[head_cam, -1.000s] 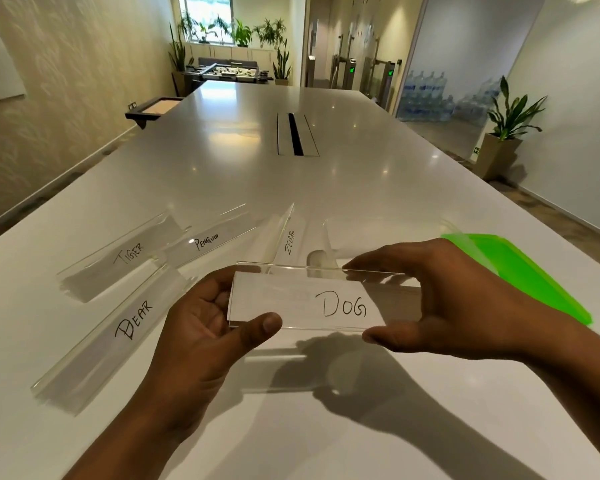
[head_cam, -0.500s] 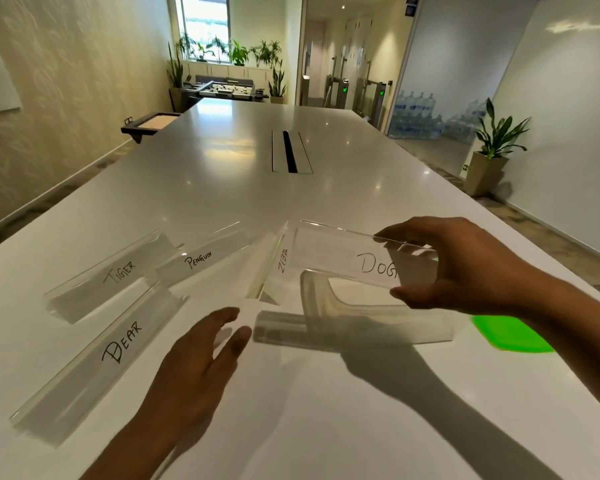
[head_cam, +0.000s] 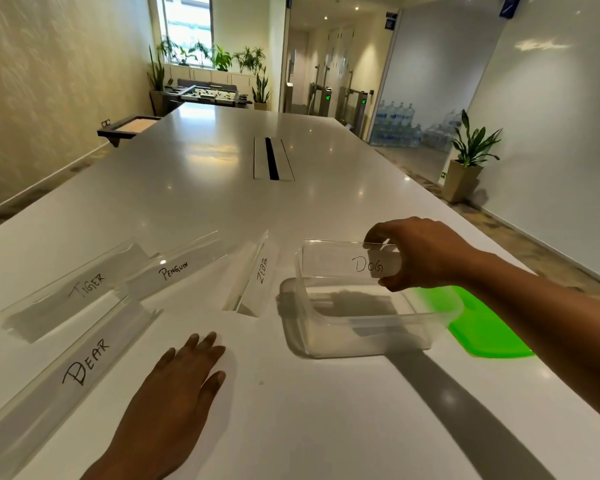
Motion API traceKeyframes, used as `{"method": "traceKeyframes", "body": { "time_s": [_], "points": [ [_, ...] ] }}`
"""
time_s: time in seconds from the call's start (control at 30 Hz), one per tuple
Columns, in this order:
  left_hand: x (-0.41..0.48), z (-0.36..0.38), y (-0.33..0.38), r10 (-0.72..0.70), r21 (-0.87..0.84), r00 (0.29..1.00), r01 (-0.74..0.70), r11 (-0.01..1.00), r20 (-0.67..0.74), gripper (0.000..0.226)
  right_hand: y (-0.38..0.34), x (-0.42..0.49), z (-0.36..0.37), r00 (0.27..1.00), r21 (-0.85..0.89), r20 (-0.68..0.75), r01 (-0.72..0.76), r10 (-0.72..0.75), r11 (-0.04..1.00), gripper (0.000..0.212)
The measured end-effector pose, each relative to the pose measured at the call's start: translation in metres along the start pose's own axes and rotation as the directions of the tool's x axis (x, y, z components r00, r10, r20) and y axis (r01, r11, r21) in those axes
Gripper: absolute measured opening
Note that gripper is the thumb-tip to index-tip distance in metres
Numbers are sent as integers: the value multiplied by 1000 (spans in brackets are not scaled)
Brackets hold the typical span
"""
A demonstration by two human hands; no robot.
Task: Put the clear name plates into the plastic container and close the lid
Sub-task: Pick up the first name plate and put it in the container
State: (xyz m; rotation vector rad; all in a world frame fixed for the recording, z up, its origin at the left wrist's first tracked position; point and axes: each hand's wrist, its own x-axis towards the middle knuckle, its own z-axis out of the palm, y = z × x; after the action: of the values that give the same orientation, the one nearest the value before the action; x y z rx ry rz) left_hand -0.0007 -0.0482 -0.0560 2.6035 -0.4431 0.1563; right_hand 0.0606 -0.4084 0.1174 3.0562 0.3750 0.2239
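White table [head_cam: 326,427]: right hand [head_cam: 426,252] pinches DOG plate's [head_cam: 340,263] end.

green lid [head_cam: 482,327], white table [head_cam: 222,174] — clear container [head_cam: 361,327]

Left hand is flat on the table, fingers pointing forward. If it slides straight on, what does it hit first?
Probably the ZEBRA plate, ahead of the left hand; only bare table lies between. Depth is uncertain.

Right hand [head_cam: 426,254] pinching DOG plate [head_cam: 347,263] over container [head_cam: 361,327], left hand [head_cam: 177,389] flat
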Motion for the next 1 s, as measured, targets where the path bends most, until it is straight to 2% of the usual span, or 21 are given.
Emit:
{"method": "traceKeyframes", "body": {
  "time_s": [0.7, 1.0],
  "points": [
    [-3, 2, -1, 11, 5, 1000, -11, 1000, -26, 48, 3, 27, 53, 987, -181, 161, 24, 6, 983, 61],
    [-3, 4, -5, 21, -17, 999, -21, 1000, -32, 52, 4, 35, 66, 976, -132, 217, 3, 26, 991, 61]
  ]
}}
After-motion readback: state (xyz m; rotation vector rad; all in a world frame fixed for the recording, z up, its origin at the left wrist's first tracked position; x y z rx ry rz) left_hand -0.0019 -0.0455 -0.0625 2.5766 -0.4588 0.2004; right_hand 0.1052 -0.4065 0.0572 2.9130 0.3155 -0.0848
